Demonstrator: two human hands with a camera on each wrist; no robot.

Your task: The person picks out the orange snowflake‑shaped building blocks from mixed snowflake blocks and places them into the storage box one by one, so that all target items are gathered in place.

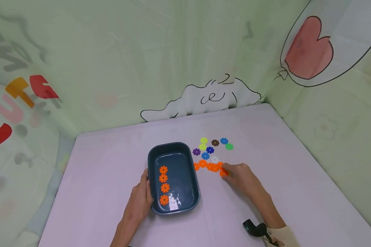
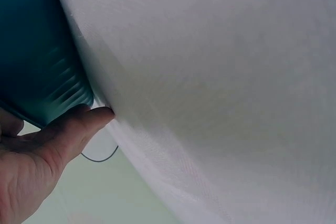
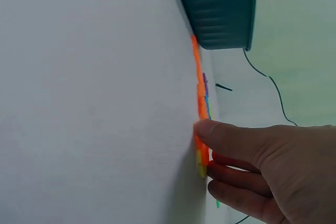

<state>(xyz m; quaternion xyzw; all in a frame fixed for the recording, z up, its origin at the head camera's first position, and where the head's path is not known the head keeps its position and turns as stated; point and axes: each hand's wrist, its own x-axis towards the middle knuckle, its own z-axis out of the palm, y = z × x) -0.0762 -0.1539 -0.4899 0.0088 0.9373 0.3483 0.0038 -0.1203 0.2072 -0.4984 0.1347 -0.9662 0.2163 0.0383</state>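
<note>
My left hand [image 1: 137, 199] grips the left side of a dark blue tray [image 1: 151, 147]; in the left wrist view its fingers [image 2: 79, 127] lie against the tray's ribbed outer wall [image 2: 68, 82]. Inside the tray, several orange notched plastic discs [image 1: 165, 187] form a column along the left. To the right, my right hand [image 1: 242, 176] pinches an orange disc [image 1: 224, 172] at the end of a row of orange discs [image 1: 202, 163]. The right wrist view shows the thumb [image 3: 207, 129] on orange, with a yellow edge [image 3: 201, 167] just below.
Beyond the orange row lie discs in other colours: purple [image 1: 196, 151], white [image 1: 214, 160], brown [image 1: 215, 142], green [image 1: 229, 146], plus blue and yellow ones. A black curved device [image 1: 255, 228] sits by the right sleeve [image 1: 284, 236]. Printed fabric [image 1: 111, 68] hangs behind the white table [image 1: 105, 154].
</note>
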